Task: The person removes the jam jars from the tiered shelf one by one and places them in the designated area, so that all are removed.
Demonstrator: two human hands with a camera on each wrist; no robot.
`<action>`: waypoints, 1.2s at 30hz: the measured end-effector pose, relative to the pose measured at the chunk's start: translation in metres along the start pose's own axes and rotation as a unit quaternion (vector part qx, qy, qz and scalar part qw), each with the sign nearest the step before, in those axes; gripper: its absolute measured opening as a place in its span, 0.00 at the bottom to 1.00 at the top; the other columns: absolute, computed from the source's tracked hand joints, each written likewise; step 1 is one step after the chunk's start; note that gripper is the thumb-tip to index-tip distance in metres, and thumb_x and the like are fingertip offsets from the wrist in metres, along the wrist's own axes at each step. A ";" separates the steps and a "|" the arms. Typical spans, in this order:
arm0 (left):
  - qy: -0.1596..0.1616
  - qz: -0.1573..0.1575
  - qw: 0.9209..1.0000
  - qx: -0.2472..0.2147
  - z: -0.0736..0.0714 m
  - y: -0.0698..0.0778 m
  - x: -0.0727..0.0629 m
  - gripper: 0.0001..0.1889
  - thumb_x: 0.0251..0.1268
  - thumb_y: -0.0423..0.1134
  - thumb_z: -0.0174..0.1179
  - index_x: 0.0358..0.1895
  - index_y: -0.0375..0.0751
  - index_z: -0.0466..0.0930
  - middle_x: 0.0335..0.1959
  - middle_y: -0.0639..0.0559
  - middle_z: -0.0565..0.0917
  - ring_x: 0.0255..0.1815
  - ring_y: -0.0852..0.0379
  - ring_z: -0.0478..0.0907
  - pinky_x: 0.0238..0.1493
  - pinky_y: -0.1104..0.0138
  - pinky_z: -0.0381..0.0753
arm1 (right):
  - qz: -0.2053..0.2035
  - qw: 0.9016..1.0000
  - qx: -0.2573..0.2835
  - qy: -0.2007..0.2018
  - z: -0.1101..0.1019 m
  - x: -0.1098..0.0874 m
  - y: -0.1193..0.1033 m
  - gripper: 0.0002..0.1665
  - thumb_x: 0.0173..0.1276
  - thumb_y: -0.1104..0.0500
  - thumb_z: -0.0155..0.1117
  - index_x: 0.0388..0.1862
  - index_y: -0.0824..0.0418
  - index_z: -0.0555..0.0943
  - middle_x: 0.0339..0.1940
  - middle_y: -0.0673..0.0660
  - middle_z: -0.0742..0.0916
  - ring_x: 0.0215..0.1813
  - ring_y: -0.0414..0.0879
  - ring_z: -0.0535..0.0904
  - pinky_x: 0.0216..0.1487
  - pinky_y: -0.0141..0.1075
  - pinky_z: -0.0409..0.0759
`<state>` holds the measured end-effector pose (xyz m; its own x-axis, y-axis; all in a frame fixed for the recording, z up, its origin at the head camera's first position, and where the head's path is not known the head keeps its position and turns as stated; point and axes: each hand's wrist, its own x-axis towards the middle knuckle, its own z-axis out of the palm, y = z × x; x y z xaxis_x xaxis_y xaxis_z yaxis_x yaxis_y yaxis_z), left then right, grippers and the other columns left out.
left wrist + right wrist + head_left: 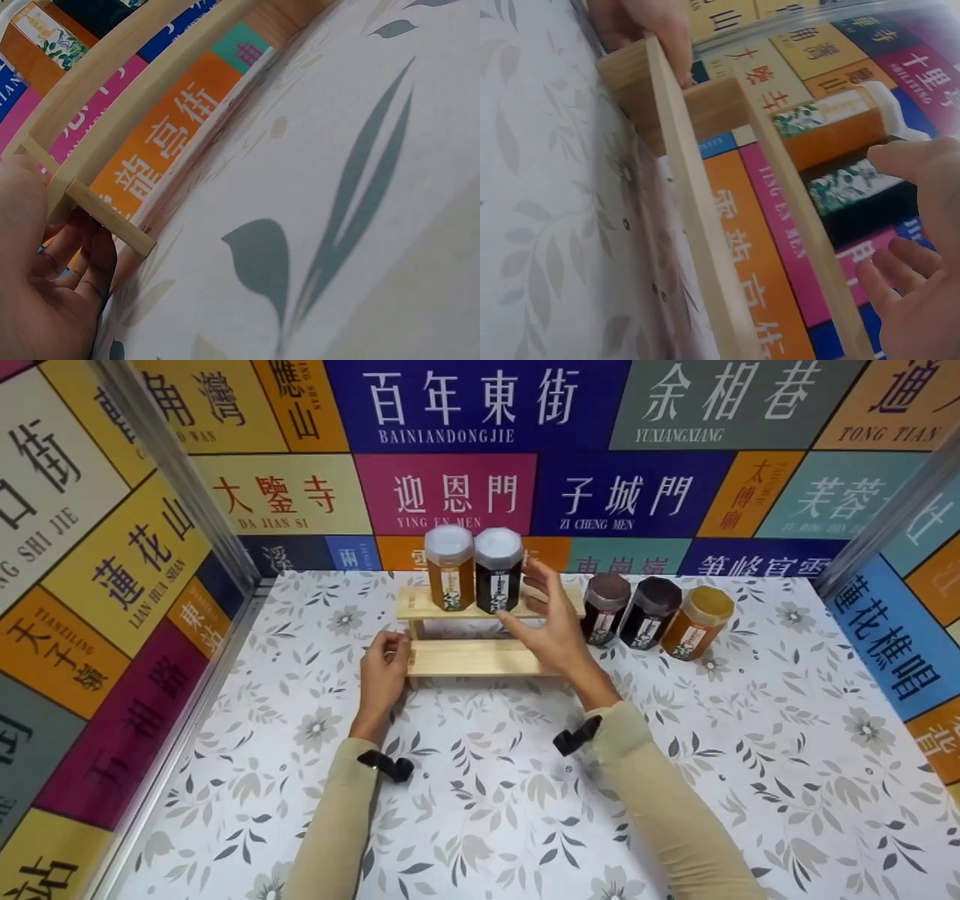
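Observation:
A two-tier light wooden rack [480,658] stands near the back of the table. My left hand [385,669] grips its left end, with fingers curled about the wooden leg [112,217] in the left wrist view. Side by side on the upper tier stand an amber jar [451,577] and a dark jar [499,579], both with whitish lids and labels. My right hand [561,631] is just right of the dark jar, fingers spread and apart from one another. In the right wrist view its thumb [900,156] overlaps the dark jar [862,201]; contact is unclear.
Right of the rack stand a dark reddish jar [606,615], a near-black jar [650,615] and another amber jar [697,626], in a slanting row. A white leaf-patterned cloth [480,810] covers the table. Colourful lettered panels [450,487] wall the back and sides.

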<state>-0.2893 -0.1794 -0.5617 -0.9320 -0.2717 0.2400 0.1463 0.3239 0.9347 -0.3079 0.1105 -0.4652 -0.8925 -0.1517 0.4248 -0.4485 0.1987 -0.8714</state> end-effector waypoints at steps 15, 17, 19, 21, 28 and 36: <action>0.004 -0.001 1.000 -0.002 0.000 -0.001 0.002 0.09 0.82 0.39 0.61 0.49 0.36 0.84 0.42 0.43 0.87 0.41 0.57 0.81 0.43 0.73 0.79 | 0.031 0.991 -0.122 0.047 0.029 0.013 0.008 0.58 0.70 0.47 0.80 0.88 0.58 0.57 0.82 0.64 0.74 0.80 0.56 0.75 0.77 0.44 0.78; 0.006 -0.001 1.000 -0.003 0.000 -0.002 0.002 0.08 0.82 0.38 0.61 0.49 0.35 0.84 0.42 0.43 0.87 0.40 0.57 0.81 0.43 0.73 0.79 | 0.024 0.990 -0.126 0.056 0.029 0.012 0.008 0.57 0.68 0.47 0.81 0.87 0.58 0.59 0.81 0.64 0.75 0.77 0.56 0.78 0.75 0.43 0.80; 0.008 -0.001 1.000 -0.004 0.000 -0.002 0.002 0.08 0.81 0.38 0.61 0.49 0.35 0.84 0.42 0.43 0.87 0.41 0.57 0.81 0.43 0.74 0.79 | 0.017 0.989 -0.132 0.064 0.028 0.010 0.009 0.57 0.67 0.47 0.82 0.86 0.57 0.61 0.79 0.64 0.77 0.73 0.56 0.81 0.72 0.43 0.82; 0.011 -0.002 1.000 -0.005 0.001 -0.003 0.002 0.08 0.81 0.37 0.62 0.49 0.35 0.84 0.42 0.42 0.87 0.41 0.57 0.81 0.43 0.74 0.79 | 0.012 0.988 -0.137 0.069 0.027 0.007 0.008 0.57 0.65 0.47 0.83 0.86 0.56 0.63 0.77 0.63 0.79 0.70 0.55 0.83 0.69 0.42 0.84; 0.008 -0.004 1.000 -0.003 0.001 -0.003 -0.002 0.09 0.82 0.39 0.61 0.50 0.35 0.84 0.43 0.40 0.87 0.43 0.53 0.83 0.45 0.74 0.80 | 0.011 0.988 -0.125 0.086 0.017 -0.007 0.004 0.55 0.60 0.48 0.86 0.82 0.58 0.68 0.72 0.63 0.82 0.66 0.54 0.85 0.67 0.41 0.86; -0.001 0.003 1.000 0.000 0.000 -0.003 0.000 0.11 0.83 0.40 0.60 0.51 0.35 0.83 0.44 0.42 0.87 0.43 0.54 0.83 0.45 0.73 0.80 | -0.019 0.983 -0.116 0.141 -0.007 -0.024 0.009 0.53 0.57 0.48 0.89 0.77 0.59 0.74 0.67 0.61 0.85 0.63 0.54 0.87 0.65 0.43 0.87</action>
<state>-0.2901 -0.1808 -0.5640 -0.9319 -0.2672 0.2455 0.1522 0.3264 0.9329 -0.2907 0.1232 -0.4817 -0.8380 0.1045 0.5356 -0.4517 0.4177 -0.7883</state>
